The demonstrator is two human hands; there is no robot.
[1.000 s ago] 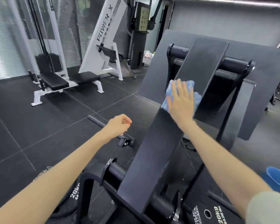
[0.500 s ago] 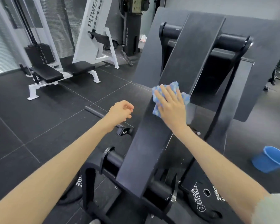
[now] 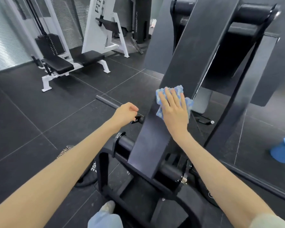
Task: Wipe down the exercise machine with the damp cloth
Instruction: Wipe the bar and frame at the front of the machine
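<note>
Right hand (image 3: 174, 111) flat on cloth (image 3: 177, 92) at the beam's (image 3: 187, 66) right edge; left hand (image 3: 126, 113) loosely curled, empty.

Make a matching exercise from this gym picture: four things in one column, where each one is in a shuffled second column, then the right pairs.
Things:
1. cloth
2. bucket
3. left hand
4. white machine

Places:
A. on the floor at the right edge
B. loosely curled over the black bar
C. far left, with black pads
D. pressed under the right hand on the sloped black beam

Pairs: 1-D, 2-A, 3-B, 4-C
</note>
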